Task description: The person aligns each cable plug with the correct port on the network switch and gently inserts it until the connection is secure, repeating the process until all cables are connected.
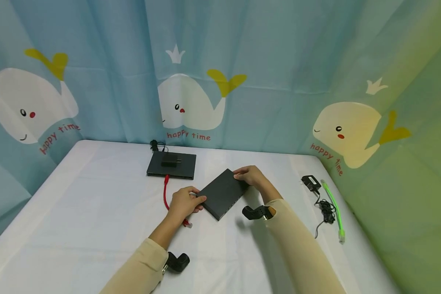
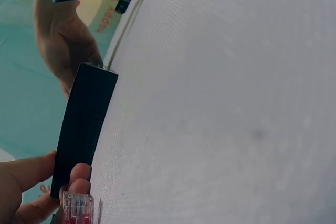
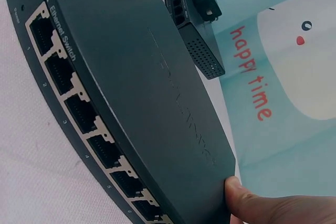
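Both hands hold a dark Ethernet switch (image 1: pixel 223 194) at opposite ends, tilted just above the white table. My left hand (image 1: pixel 184 202) pinches its near left end, thumb on one face and fingers on the other. At the far right end, my right hand (image 1: pixel 251 176) grips it, with the thumb (image 3: pixel 247 201) visible on the top. A row of ports (image 3: pixel 81 113) shows along one side in the right wrist view, with no plug in those visible. Passing beneath the left hand is a red network cable (image 1: pixel 165 192), whose clear plug (image 2: pixel 77 207) shows in the left wrist view.
A second black switch (image 1: pixel 152 165) lies at the back, a black power adapter (image 1: pixel 170 160) on top. On the right are another adapter (image 1: pixel 311 183) with coiled cord (image 1: pixel 328 210) and a green network cable (image 1: pixel 337 212). A whale-print curtain (image 1: pixel 272 81) hangs behind the table.
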Motion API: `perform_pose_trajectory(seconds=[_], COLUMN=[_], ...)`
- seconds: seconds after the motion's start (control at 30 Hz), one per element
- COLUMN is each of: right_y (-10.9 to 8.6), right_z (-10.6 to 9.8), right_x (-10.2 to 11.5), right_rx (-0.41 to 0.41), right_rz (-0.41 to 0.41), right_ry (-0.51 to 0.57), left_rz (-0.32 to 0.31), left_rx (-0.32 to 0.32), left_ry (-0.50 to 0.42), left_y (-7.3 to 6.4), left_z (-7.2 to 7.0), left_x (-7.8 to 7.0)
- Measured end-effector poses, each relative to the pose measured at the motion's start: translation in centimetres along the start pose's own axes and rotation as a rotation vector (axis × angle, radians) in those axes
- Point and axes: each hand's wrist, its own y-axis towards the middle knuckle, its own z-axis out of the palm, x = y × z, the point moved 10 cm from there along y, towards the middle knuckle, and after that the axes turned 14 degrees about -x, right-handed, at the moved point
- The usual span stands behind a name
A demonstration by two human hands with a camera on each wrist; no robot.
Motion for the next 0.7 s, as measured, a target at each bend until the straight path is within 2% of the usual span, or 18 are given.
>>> perform_pose_trajectory(seconds=[0.33, 0.5, 0.7], right_y=[-0.2, -0.9, -2.2], right_z=[-0.3, -0.7, -1.2], right_x=[-0.6, -1.2, -2.6], right_rx=[-0.024, -0.046, -0.075], right_rz=[0.028, 0.019, 0.053], right_ry=[0.027, 0.053, 0.103], left_rz=[-0.028, -0.035, -0.035], left_rx=[0.012, -0.003, -0.012], left_ry=[0.008, 0.014, 0.019], left_y=[1.1, 1.9, 2.8], left_z=[-0.1, -0.3, -0.5], left_x=[0.1, -0.1, -0.3])
